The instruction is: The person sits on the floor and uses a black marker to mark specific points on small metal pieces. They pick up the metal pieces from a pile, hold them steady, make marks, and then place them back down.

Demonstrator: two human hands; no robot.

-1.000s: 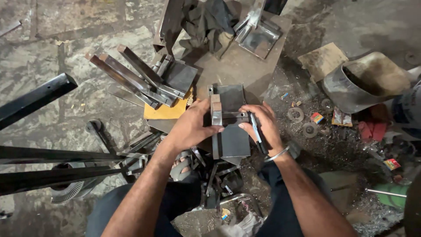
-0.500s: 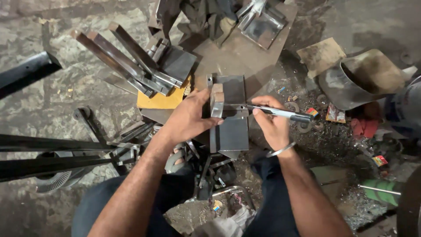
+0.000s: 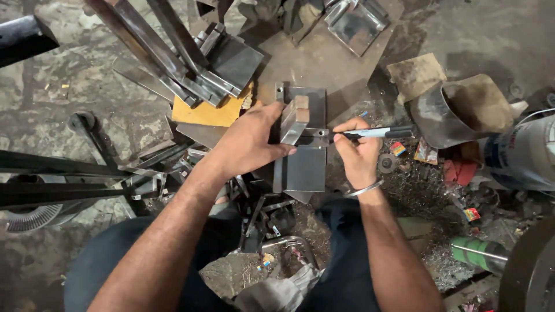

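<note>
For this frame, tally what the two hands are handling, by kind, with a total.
Marker pen, in the right hand: 1
Small metal block, under the left hand: 1
Flat grey metal plate beneath it: 1
Total: 3

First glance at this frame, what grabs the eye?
Dead centre, the left hand steadies a small metal block on a flat steel plate, while the right hand holds a marker pen with its tip at the plate. Upper left, a stack of steel bars lies over a yellow sheet; to the right sits a dented metal pot amid scrap.
</note>
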